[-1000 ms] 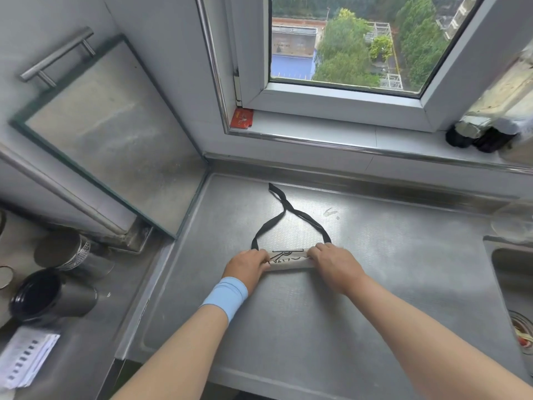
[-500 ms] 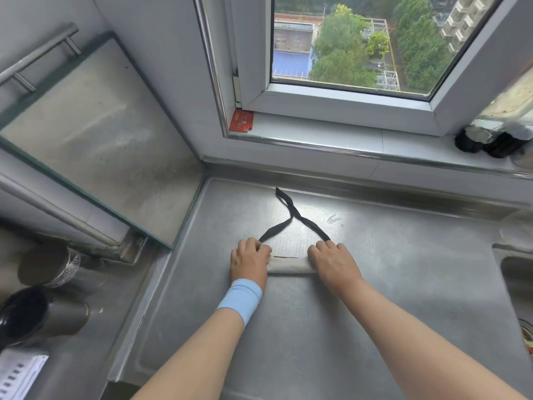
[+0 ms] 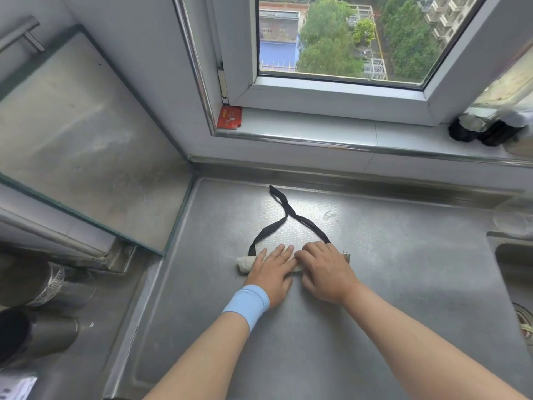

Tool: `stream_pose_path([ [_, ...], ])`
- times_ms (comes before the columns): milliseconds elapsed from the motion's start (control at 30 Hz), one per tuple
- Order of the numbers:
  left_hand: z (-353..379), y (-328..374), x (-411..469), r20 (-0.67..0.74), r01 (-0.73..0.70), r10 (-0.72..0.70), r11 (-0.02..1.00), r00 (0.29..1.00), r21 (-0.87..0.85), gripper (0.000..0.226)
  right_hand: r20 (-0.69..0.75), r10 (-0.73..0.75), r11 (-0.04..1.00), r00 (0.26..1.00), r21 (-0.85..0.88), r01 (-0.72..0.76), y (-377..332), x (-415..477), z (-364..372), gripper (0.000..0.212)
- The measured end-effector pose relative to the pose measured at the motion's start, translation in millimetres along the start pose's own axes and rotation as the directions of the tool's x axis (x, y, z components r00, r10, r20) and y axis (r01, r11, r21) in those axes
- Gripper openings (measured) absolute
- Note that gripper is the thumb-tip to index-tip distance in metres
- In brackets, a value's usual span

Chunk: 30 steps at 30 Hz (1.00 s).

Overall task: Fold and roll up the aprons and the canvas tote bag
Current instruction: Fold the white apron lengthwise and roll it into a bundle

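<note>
Frame centre: canvas tote bag [image 3: 243, 264] roll — my left hand [image 3: 272, 269] and right hand [image 3: 326, 271] press flat-fingered; I'd roll evenly toward the straps [image 3: 288, 215].

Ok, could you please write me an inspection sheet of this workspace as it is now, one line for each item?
Surface: steel counter, with a textured patch under the straps.
Job's things: tote rolled into a pale roll, lying crosswise; its black straps lie crossed and loose toward the window. No apron seen.
Clutter: red card and dark containers on the sill; metal cups at the left.
Grippers: left hand and right hand press flat on the tote, side by side, fingers straight.
Cables: nothing seen.
Surroundings: window ahead, sink at the right.
</note>
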<state>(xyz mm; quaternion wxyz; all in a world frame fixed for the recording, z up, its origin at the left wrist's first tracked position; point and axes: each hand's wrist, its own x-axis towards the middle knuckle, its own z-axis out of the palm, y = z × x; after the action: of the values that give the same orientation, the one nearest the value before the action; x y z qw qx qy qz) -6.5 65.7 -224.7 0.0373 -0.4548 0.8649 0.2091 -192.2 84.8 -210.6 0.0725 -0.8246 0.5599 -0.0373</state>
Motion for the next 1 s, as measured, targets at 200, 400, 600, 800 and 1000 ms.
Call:
stream_pose_path([
  [200,-13.0,1.8,1.4,0.031,0.081,-0.078,0.989,0.996,-0.123,0.058,0.107,-0.042,0.973,0.993,-0.222,0.065,7.8,3.5,-2.0,0.015],
  [400,-52.7,3.2,3.1,0.087,0.161,-0.149,0.975,0.985,-0.155,0.030,0.238,-0.052,0.983,0.970,-0.158,0.092,-1.6,15.8,-45.5,0.031],
  [600,-104.8,4.6,-18.3,0.133,0.195,-0.162,0.937,0.978,-0.289,0.010,0.434,0.080,0.980,0.897,0.131,-0.150,-9.1,30.1,-120.0,0.019],
  [800,-142.8,11.0,-52.0,0.171,0.249,-0.199,0.901,0.965,-0.354,0.022,0.441,0.012,0.977,0.897,0.186,-0.104,-16.2,34.2,-175.5,0.019],
  [1000,-178.8,26.6,-77.4,0.126,0.339,-0.338,0.701,0.932,-0.628,0.020,-0.301,-0.260,0.951,0.917,-0.245,0.189,-33.5,27.8,-171.9,0.035],
])
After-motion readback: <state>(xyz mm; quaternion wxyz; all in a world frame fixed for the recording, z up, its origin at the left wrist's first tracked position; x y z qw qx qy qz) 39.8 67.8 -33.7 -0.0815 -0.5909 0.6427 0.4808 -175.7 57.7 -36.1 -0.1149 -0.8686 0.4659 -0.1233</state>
